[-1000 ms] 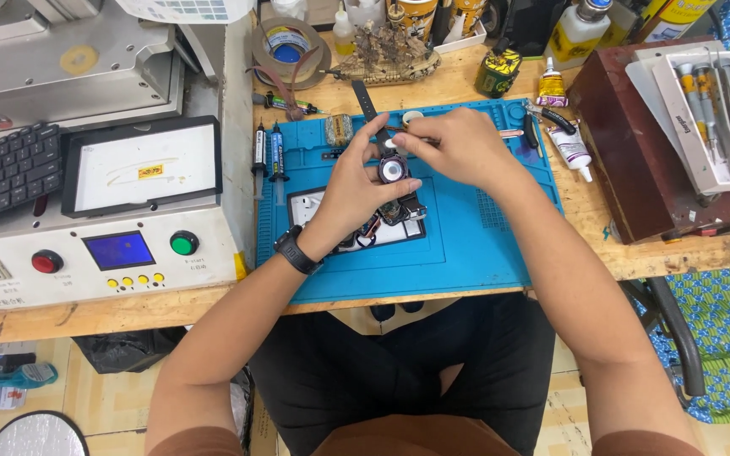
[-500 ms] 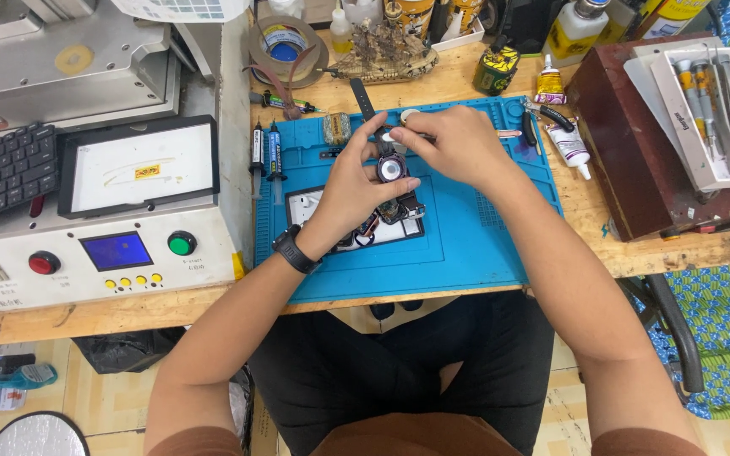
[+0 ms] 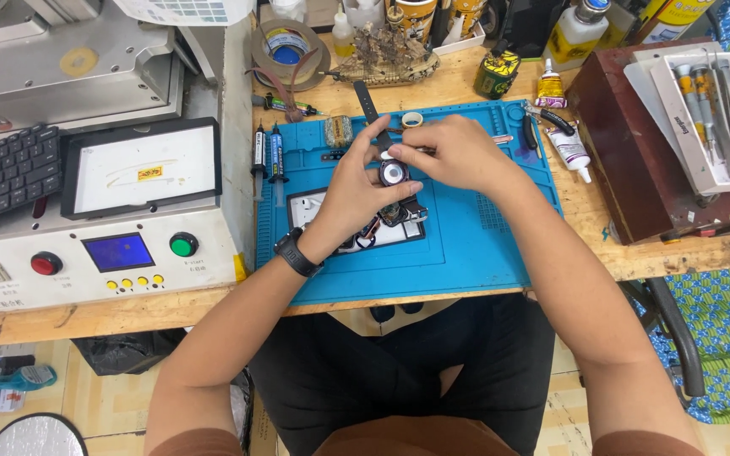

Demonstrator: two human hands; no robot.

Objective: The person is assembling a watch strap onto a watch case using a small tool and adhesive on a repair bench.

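Fingers (image 3: 399, 157) of my left hand (image 3: 356, 190) and right hand (image 3: 458, 152) clamped on watch (image 3: 394, 174), over blue mat (image 3: 466, 245); tape roll (image 3: 285, 46) beyond mat.

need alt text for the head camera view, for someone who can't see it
Seen from above, a person's left hand and right hand together hold a small round watch body with a dark strap over a blue work mat on a wooden bench. A white machine with red and green buttons stands to the left.
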